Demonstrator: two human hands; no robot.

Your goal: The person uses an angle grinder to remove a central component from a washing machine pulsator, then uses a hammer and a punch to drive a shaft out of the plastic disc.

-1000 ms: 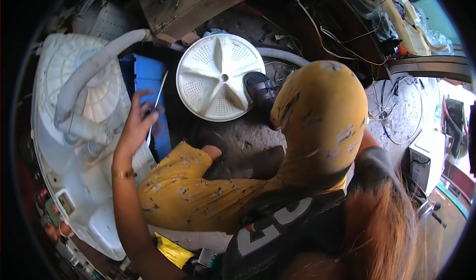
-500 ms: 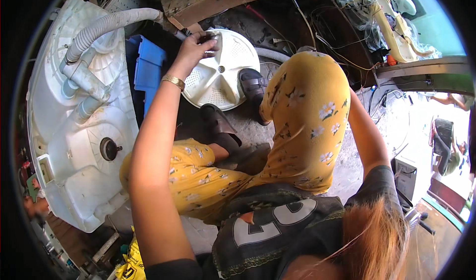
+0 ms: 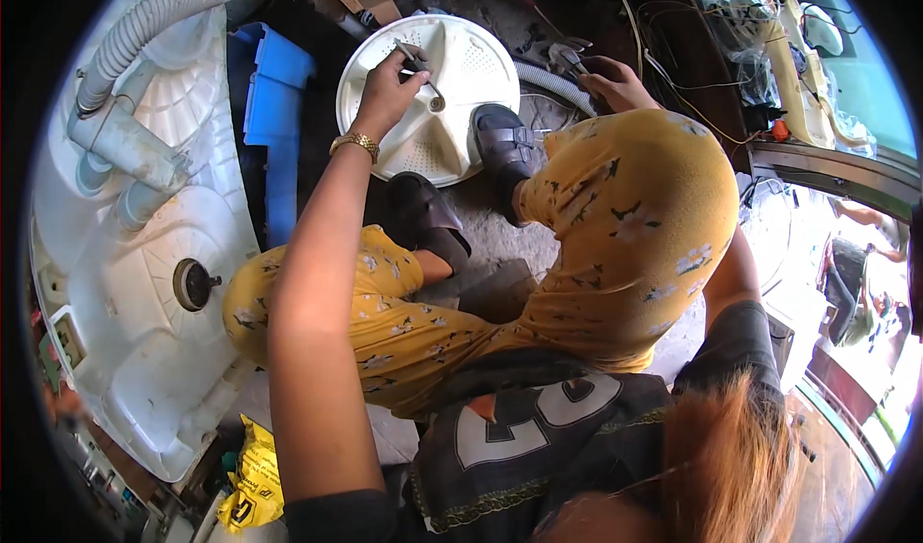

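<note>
A round white washing machine pulsator (image 3: 471, 62), ribbed and dotted with small holes, lies on the floor in front of me. My left hand (image 3: 386, 93) is above its left part, fingers closed round a thin metal rod (image 3: 433, 86). The rod slants down, its lower end at the hub (image 3: 437, 105) of the pulsator. Past my raised knee, my right hand (image 3: 615, 84) grips a grey metal hand tool (image 3: 567, 60) by its end; its exact kind is unclear. One black sandal (image 3: 505, 135) touches or nearly touches the pulsator's rim.
At the left stands a large white plastic washing machine body (image 3: 144, 322) with a ribbed grey hose (image 3: 183, 0). A blue plastic piece (image 3: 274, 101) stands beside it. Another hose (image 3: 548, 84) and loose wires lie beyond my knee. A yellow packet (image 3: 255, 476) is at the lower left.
My right hand has come out from behind my knee with the grey tool. My left hand now holds the rod against the hub; before, it was at the pulsator's upper left edge.
</note>
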